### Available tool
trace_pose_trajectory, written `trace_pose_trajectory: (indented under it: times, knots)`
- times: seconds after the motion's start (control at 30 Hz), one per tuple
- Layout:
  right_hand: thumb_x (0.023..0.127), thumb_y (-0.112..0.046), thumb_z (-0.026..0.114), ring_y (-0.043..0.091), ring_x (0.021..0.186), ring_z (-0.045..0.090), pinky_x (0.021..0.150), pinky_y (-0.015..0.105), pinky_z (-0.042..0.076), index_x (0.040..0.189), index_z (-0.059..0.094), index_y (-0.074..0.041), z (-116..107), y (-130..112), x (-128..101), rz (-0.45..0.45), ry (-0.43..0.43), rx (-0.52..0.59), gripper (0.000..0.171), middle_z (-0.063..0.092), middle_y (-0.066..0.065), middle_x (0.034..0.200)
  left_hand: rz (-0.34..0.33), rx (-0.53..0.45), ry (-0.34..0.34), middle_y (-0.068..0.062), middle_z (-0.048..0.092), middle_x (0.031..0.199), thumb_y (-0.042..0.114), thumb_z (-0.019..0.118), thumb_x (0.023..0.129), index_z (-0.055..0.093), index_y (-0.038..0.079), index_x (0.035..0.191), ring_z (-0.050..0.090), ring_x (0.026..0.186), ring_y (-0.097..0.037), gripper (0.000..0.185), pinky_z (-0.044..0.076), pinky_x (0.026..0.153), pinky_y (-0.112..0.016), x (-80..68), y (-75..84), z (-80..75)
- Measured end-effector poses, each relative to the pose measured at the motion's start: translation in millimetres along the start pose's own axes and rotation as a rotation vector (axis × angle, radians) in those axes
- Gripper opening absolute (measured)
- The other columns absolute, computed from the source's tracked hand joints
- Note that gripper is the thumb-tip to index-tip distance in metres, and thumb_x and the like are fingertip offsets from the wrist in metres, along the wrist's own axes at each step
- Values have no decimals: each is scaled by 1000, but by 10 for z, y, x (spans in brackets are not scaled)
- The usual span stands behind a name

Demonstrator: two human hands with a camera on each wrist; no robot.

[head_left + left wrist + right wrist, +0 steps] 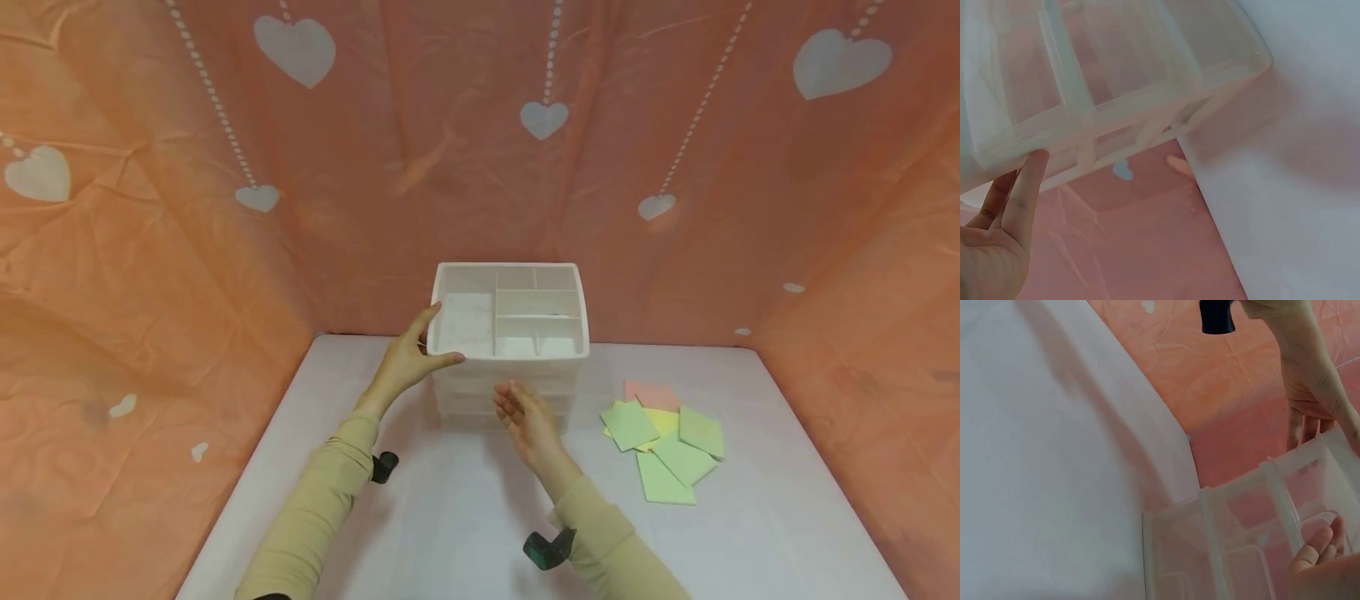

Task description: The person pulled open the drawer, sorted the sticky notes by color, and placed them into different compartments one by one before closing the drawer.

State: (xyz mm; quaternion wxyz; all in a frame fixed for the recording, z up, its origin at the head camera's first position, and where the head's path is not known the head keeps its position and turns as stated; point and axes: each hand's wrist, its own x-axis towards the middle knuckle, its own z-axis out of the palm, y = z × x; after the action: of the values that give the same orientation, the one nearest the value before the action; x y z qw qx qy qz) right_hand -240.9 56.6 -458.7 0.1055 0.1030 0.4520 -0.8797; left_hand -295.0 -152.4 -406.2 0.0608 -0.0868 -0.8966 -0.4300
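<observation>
Nearest are the two pale sleeves, the left one [315, 508] and the right one [615, 550], each with a dark gadget at the wrist. Past its cuff, the right hand [531, 425] is in the air before the front of the box [517, 358]—fingers loosely bent, holding nothing. Whether its fingertips touch that front I cannot tell.

To the right, on the white table [450, 525], lies a loose, overlapping spread of notes [684, 460]: green ones mostly, with yellow and pink among them.

The left hand [401, 364] grips the box's upper left corner, thumb on the front rim, fingers along the side. The box stands upright near the table's far edge, its clear drawers [468, 387] stacked beneath a divided top—one large compartment left, smaller ones right.

Behind hangs orange-pink cloth [465, 225] with white hearts [543, 120], strings of dots above several.
</observation>
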Motion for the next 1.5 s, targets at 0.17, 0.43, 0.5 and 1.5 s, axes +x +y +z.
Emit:
trace_pose_trajectory:
  times: [0.17, 0.43, 0.5, 1.5]
  knots:
    - [95, -23, 54, 8, 82, 64, 77, 21, 50, 95, 53, -10, -31, 13, -47, -2, 10, -16, 13, 68, -4, 83, 23, 4, -6, -5, 53, 81, 57, 78, 62, 29, 34, 145, 48, 72, -17, 99, 42, 65, -30, 17, 28, -5]
    - [96, -29, 52, 9, 84, 66, 84, 24, 51, 97, 52, -10, -85, 37, -178, 1, -2, -52, 19, 70, -3, 86, 28, 5, -12, -3, 50, 79, 58, 79, 61, 30, 34, 145, 46, 71, -17, 99, 41, 64, -29, 47, 54, -1]
    - [96, -29, 52, 9, 86, 67, 85, 25, 51, 100, 51, -8, -101, 47, -217, 5, -10, -57, 21, 70, -2, 88, 22, 1, -16, -3, 50, 80, 58, 78, 61, 30, 35, 145, 47, 72, -17, 99, 41, 65, -29, 43, 56, -5]
    - [93, -38, 55, 9, 93, 65, 89, 26, 50, 113, 46, -4, -247, 186, -840, 72, -41, -143, 40, 69, -1, 105, 33, -1, -16, -4, 44, 76, 57, 78, 62, 29, 38, 144, 43, 69, -19, 97, 39, 63, -31, 53, -18, -30]
